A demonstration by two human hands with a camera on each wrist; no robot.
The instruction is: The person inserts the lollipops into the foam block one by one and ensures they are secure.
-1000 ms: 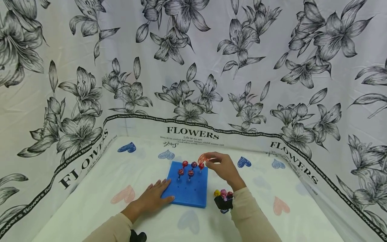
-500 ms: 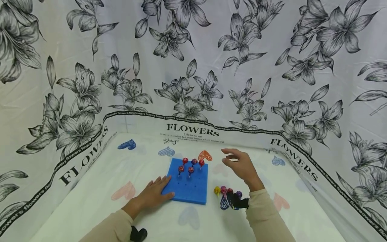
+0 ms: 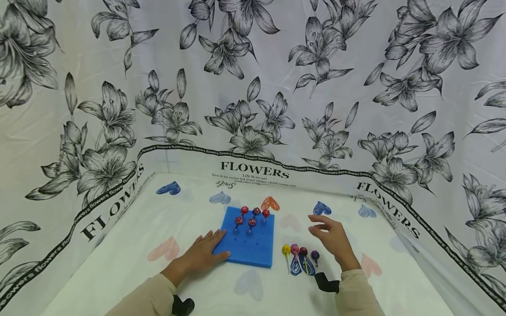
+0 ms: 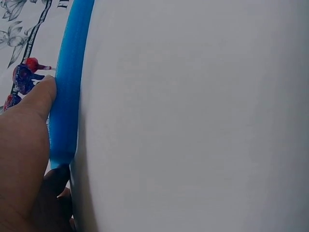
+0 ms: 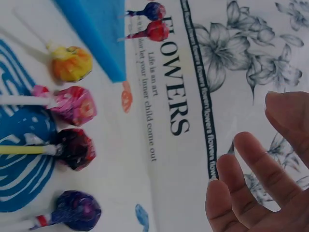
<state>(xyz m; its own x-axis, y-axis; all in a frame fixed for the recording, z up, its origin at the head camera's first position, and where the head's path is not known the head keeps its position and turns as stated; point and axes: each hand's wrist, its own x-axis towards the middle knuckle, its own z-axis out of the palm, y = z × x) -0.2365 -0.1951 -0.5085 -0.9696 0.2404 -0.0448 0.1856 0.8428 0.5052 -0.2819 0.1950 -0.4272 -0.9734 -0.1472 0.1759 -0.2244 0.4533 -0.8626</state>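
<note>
A blue board (image 3: 250, 248) with small holes lies on the table, and several lollipops (image 3: 251, 223) stand upright in its far half. My left hand (image 3: 199, 256) rests on the board's left edge, fingers straight and thumb at the near corner. My right hand (image 3: 335, 240) hovers right of the board with loosely bent fingers and nothing held. Below and left of it lie a yellow lollipop (image 5: 72, 64), a pink lollipop (image 5: 76, 105), a dark red lollipop (image 5: 77, 149) and a purple lollipop (image 5: 77, 210), sticks toward me.
The white cloth (image 3: 201, 294) has printed hearts, including a dark blue heart (image 3: 322, 208) behind the right hand. A floral curtain (image 3: 253, 105) rises at the back and sides. Black bands (image 3: 327, 283) show at both wrists.
My right hand has left the red lollipop at the board's far right corner and moved right and toward me, above the loose lollipops. The left hand stays on the board.
</note>
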